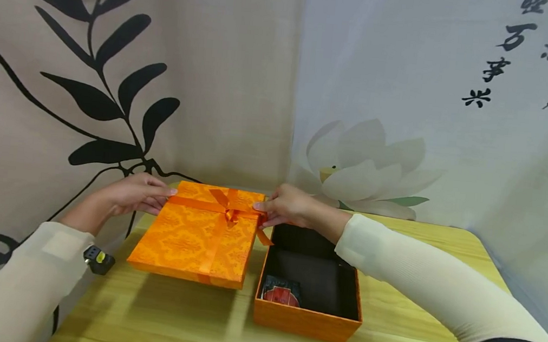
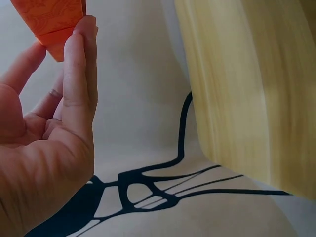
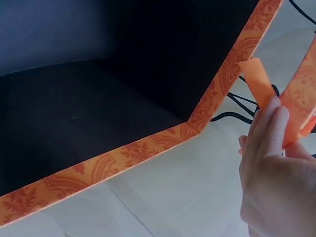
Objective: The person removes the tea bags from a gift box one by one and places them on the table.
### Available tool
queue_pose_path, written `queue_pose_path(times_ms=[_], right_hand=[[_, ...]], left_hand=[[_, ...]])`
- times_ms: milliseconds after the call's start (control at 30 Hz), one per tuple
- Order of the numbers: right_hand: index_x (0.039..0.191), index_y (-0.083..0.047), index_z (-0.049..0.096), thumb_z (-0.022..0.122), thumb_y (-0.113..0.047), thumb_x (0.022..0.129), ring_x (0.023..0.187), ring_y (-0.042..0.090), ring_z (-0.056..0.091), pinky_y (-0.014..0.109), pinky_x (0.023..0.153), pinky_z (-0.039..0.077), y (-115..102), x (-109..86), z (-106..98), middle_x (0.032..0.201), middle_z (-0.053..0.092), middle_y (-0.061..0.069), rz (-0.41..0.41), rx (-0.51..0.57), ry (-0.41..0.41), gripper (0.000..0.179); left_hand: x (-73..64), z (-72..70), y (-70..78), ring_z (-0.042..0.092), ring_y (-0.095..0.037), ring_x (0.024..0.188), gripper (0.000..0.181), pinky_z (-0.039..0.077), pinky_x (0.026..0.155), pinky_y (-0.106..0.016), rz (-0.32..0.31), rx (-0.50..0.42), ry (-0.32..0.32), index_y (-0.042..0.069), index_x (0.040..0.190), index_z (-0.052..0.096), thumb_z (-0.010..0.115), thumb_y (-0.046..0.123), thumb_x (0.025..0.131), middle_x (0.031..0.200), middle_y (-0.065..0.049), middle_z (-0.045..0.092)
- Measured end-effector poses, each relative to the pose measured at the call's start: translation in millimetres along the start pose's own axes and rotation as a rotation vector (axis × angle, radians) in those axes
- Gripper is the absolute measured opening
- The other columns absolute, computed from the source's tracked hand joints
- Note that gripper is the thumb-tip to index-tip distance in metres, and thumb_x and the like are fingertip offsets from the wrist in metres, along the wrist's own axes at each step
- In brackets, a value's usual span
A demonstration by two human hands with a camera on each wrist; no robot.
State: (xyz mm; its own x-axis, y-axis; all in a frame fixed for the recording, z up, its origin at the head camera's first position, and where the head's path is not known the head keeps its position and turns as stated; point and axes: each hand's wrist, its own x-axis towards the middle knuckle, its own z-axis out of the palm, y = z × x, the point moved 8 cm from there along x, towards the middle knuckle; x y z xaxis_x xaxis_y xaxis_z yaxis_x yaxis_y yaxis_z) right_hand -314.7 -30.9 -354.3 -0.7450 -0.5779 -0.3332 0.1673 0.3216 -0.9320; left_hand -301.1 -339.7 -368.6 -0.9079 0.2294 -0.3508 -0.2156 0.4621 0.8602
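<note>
An orange patterned box lid [image 1: 190, 234] with a ribbon bow [image 1: 231, 214] is held tilted above the table, left of the open box. My left hand [image 1: 137, 196] grips its left edge, thumb on top and fingers beneath. At the opposite edge, beside the bow, my right hand [image 1: 290, 205] pinches the lid. In the right wrist view a loose ribbon end [image 3: 257, 81] sticks out by the fingers. The orange box [image 1: 307, 323] stands uncovered on the table with a black interior. Inside its near left corner sits a small dark packet with a red design [image 1: 282, 292].
The light wooden table [image 1: 410, 291] lies under the box and lid. Behind it hangs a pale cloth backdrop [image 1: 233, 80] with printed leaves, a lotus and characters. The right forearm reaches over the box's far right corner.
</note>
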Motion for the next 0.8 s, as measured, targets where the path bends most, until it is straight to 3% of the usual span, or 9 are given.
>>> queue_pose_path(times_ms=[233,467,667,800], right_hand=[[0.073,0.003,0.056,0.068,-0.009,0.101,0.076,0.030,0.075,0.045,0.086,0.062,1.5,6.8,4.7,0.068,0.050,0.010,0.018,-0.008,-0.002,0.032],[0.096,0.011,0.067,0.068,-0.010,0.100,0.081,0.033,0.077,0.043,0.083,0.063,9.0,15.3,11.1,0.089,0.065,0.020,0.056,-0.052,0.018,0.022],[0.083,0.008,0.065,0.068,-0.005,0.099,0.073,0.031,0.076,0.047,0.089,0.060,23.0,24.4,20.6,0.084,0.058,0.017,0.131,-0.022,0.008,0.021],[0.098,0.012,0.062,0.067,-0.002,0.099,0.071,0.029,0.075,0.044,0.087,0.062,29.0,31.1,26.8,0.093,0.056,0.019,0.160,-0.024,0.002,0.015]], left_hand=[[-0.3,-3.8,-7.0,0.076,-0.020,0.086,0.045,0.064,0.082,-0.033,-0.015,-0.027,0.005,-0.010,0.128,0.063,0.064,0.029,0.105,0.099,-0.007,0.077],[1.3,-4.7,-18.9,0.075,-0.021,0.087,0.043,0.064,0.083,-0.034,-0.025,-0.040,-0.009,-0.010,0.126,0.064,0.063,0.028,0.106,0.098,-0.009,0.076],[5.8,-3.5,-32.2,0.076,-0.022,0.088,0.045,0.064,0.083,-0.036,-0.051,-0.031,-0.004,-0.011,0.127,0.062,0.065,0.029,0.104,0.098,-0.010,0.076],[8.4,-3.7,-41.2,0.076,-0.022,0.087,0.045,0.064,0.083,-0.036,-0.061,-0.032,-0.004,-0.011,0.127,0.063,0.065,0.028,0.104,0.097,-0.011,0.076]])
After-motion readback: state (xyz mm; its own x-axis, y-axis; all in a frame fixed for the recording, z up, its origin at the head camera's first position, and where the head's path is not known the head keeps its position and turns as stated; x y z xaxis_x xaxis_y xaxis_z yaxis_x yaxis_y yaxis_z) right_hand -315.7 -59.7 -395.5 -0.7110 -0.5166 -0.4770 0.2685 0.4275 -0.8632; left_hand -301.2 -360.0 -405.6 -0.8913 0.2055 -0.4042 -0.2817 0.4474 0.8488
